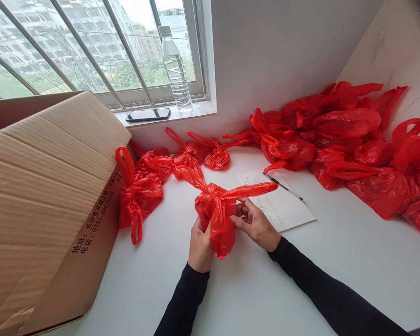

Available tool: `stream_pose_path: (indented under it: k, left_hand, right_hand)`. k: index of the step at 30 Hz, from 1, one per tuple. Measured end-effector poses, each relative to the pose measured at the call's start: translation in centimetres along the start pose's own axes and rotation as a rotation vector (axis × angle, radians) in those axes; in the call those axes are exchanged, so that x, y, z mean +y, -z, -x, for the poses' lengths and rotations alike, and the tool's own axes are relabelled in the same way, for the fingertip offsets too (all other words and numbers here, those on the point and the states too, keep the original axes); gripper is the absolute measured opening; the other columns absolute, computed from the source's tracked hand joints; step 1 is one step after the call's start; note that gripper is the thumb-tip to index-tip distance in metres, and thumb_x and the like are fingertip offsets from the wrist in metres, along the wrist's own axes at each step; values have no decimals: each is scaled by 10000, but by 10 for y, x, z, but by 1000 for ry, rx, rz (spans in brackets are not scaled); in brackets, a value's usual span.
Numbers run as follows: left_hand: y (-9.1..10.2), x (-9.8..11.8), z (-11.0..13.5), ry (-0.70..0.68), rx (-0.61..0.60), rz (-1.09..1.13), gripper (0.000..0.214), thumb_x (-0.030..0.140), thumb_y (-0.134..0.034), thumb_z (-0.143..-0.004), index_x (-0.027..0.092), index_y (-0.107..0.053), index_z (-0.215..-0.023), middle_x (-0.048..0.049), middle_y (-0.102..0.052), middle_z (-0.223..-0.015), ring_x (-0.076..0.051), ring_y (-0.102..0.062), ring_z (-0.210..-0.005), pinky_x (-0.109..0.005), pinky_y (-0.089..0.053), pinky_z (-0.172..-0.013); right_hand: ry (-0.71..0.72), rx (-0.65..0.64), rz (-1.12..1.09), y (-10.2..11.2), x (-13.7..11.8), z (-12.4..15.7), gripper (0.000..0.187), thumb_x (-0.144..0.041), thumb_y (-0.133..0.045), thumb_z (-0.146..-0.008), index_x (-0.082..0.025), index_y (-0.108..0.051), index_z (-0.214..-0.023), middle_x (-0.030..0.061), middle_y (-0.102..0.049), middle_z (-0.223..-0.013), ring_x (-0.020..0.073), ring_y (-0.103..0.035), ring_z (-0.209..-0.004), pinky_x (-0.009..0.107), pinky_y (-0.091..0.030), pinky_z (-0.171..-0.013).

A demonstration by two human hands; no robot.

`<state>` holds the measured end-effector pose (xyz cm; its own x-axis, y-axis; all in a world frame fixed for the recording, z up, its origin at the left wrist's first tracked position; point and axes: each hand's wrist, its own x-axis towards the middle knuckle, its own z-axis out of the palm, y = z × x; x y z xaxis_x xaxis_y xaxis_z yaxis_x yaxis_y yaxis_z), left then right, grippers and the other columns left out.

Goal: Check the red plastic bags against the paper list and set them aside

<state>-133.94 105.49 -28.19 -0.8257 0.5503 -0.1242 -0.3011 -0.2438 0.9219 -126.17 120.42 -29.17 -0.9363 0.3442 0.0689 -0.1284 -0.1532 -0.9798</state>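
1. A person's two bare hands hold a knotted red bag (222,231) above a white table (143,294).
2. Good handling here would mean supporting the bag from its side, letting the fingers of the free side feel the contents, and keeping pulls off the knot, since thin plastic may tear.
3. The left hand (200,246) is closed around the bag's lower left, palm against it.
4. The right hand (257,225) has bent fingers and its thumb at the bag's right side; the fingertips are partly hidden, so I cannot tell whether they pinch or merely touch.
5. The bag sits between both hands, one loop stretching over the right hand toward a sheet of paper (292,212).
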Motion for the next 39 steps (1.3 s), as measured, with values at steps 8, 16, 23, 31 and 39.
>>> stream_pose_path:
  k: [8, 16, 23, 31, 39]
  left_hand:
    - [-1, 2, 1, -48, -152, -29, 546, 328, -805, -772, 179, -617, -1263, -148, -681, -1288, -341, -621, -1220, -453, -488, -1039]
    - [-3, 2, 0, -73, -54, -63, 455, 305, -817, -750, 160, -655, -1150, -143, -719, -1210, -325, -656, -1150, -437, -517, -989]
    - [-1, -1, 0, -11, 37, -65, 376, 299, -880, -651, 151, -712, -953, -77, -778, -950, -269, -718, -885, -358, -554, -810]
    - [4, -7, -2, -7, 82, -44, 375, 498, -777, -782, 142, -728, -887, -60, -754, -800, -212, -676, -744, -297, -514, -656]
    - [1, 0, 1, -31, -37, -21, 437, 332, -837, -747, 163, -685, -1120, -124, -748, -1153, -303, -681, -1098, -391, -527, -944]
  right_hand:
    - [26, -15, 16, 2, 4, -2, 430, -440, -702, -895, -230, -600, -1256, 92, -679, -1135, 226, -657, -959, 381, -575, -829]
    - [68, -73, -18, 0, -8, 1, 516, -485, -578, -975, -247, -519, -1428, 118, -620, -1349, 276, -609, -1213, 433, -528, -995]
    - [59, -170, 48, -5, -12, 8, 604, -447, -727, -875, -247, -521, -1406, 107, -620, -1325, 267, -657, -1060, 428, -557, -913]
    - [84, -66, 79, -8, -10, 6, 275, -413, -568, -989, -230, -618, -1188, 38, -712, -982, 207, -658, -862, 365, -523, -839]
    - [124, -71, 43, -6, -7, 3, 275, -447, -620, -956, -260, -713, -1135, 43, -733, -1008, 234, -681, -921, 381, -534, -881]
